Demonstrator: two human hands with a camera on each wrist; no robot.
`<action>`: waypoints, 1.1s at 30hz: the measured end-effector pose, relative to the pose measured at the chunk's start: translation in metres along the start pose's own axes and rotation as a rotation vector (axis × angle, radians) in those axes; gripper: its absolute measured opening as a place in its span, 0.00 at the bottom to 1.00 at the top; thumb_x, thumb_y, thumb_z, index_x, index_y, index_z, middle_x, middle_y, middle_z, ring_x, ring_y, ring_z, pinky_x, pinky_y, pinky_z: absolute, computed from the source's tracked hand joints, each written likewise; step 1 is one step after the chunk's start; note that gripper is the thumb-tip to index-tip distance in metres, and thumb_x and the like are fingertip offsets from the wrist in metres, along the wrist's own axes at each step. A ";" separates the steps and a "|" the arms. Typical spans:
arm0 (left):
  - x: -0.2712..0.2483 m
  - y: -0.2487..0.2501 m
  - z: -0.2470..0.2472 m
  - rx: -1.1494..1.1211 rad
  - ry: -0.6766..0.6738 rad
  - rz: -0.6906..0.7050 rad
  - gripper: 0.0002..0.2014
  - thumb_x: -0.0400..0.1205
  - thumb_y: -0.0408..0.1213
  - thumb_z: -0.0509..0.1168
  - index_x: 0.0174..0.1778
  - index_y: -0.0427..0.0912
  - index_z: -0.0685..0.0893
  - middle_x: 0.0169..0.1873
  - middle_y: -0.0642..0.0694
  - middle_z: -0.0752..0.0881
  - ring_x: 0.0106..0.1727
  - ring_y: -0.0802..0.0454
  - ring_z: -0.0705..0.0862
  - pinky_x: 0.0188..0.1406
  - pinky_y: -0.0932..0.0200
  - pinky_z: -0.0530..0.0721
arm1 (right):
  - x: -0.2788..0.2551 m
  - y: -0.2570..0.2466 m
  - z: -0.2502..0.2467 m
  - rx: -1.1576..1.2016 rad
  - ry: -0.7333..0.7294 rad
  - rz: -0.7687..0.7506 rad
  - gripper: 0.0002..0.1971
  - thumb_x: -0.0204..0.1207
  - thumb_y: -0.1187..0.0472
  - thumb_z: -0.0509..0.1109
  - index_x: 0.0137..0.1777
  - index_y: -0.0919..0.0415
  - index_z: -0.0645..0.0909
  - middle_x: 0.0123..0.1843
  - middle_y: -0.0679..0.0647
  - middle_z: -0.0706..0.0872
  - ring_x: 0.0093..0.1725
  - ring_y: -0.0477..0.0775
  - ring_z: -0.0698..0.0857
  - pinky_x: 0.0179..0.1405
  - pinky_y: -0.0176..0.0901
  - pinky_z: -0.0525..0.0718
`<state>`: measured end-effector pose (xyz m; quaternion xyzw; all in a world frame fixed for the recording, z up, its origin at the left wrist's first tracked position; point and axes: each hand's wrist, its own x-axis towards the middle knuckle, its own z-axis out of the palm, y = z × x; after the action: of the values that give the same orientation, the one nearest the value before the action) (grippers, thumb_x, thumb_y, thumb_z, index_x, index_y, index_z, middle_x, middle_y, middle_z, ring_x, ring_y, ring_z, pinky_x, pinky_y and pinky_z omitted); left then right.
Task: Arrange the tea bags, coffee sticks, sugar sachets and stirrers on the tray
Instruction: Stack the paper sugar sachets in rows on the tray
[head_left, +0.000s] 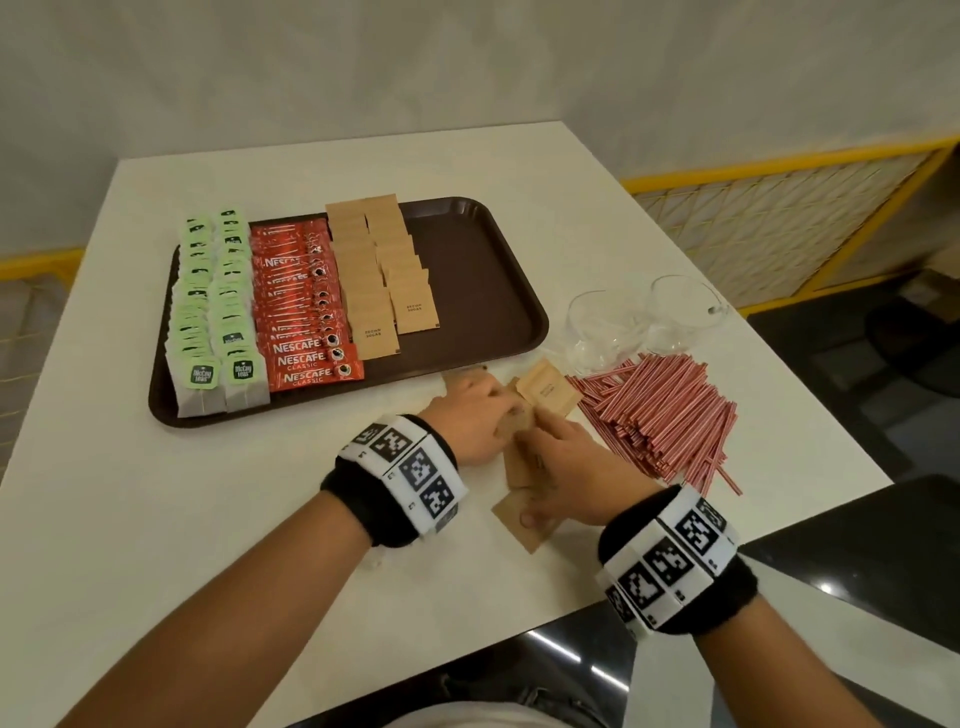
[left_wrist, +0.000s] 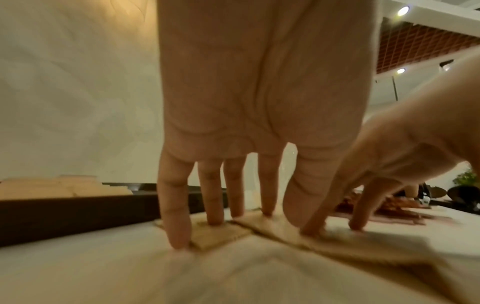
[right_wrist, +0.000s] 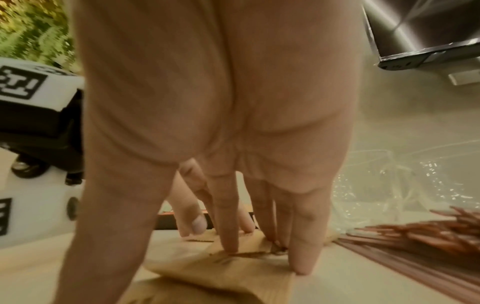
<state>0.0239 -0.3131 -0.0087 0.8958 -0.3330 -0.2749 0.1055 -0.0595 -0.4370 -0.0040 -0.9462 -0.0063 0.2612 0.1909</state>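
A brown tray (head_left: 478, 270) carries two rows of green-tagged tea bags (head_left: 213, 312), a row of red coffee sticks (head_left: 304, 306) and two rows of brown sugar sachets (head_left: 382, 270). Several loose sugar sachets (head_left: 550, 389) lie on the table just in front of the tray. My left hand (head_left: 475, 415) presses straight fingers (left_wrist: 215, 205) down on those sachets (left_wrist: 221, 232). My right hand (head_left: 558, 467) lies beside it, its straight fingertips (right_wrist: 228, 236) resting on more sachets (right_wrist: 233, 273). A heap of red-striped stirrers (head_left: 665, 410) lies to the right of the hands.
Two clear glass cups (head_left: 649, 317) stand behind the stirrers, right of the tray. The tray's right third is bare. The white table (head_left: 208, 519) ends close to my right wrist, with a dark counter (head_left: 831, 519) beyond. A yellow railing (head_left: 779, 171) runs at the far right.
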 end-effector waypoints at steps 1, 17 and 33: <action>-0.005 -0.002 -0.001 -0.017 -0.005 0.004 0.21 0.84 0.44 0.57 0.74 0.51 0.71 0.70 0.46 0.69 0.73 0.46 0.66 0.72 0.45 0.70 | -0.001 -0.001 0.003 -0.009 -0.003 -0.036 0.42 0.67 0.54 0.78 0.78 0.55 0.62 0.81 0.50 0.54 0.80 0.57 0.56 0.77 0.50 0.61; -0.030 -0.044 -0.007 -0.115 -0.009 -0.202 0.40 0.70 0.38 0.76 0.76 0.49 0.63 0.61 0.45 0.76 0.64 0.47 0.76 0.60 0.54 0.74 | 0.010 -0.014 0.008 -0.123 -0.052 -0.139 0.38 0.69 0.53 0.77 0.77 0.49 0.63 0.83 0.55 0.49 0.83 0.63 0.45 0.80 0.60 0.56; -0.058 -0.062 -0.001 -0.103 -0.119 -0.190 0.64 0.63 0.44 0.82 0.80 0.62 0.37 0.81 0.50 0.43 0.82 0.44 0.42 0.80 0.37 0.53 | 0.015 -0.035 0.004 -0.070 -0.021 -0.081 0.45 0.65 0.46 0.78 0.79 0.47 0.58 0.81 0.54 0.52 0.80 0.62 0.51 0.77 0.62 0.59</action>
<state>0.0214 -0.2278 -0.0067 0.8988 -0.2378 -0.3531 0.1049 -0.0457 -0.4013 -0.0021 -0.9484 -0.0556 0.2630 0.1682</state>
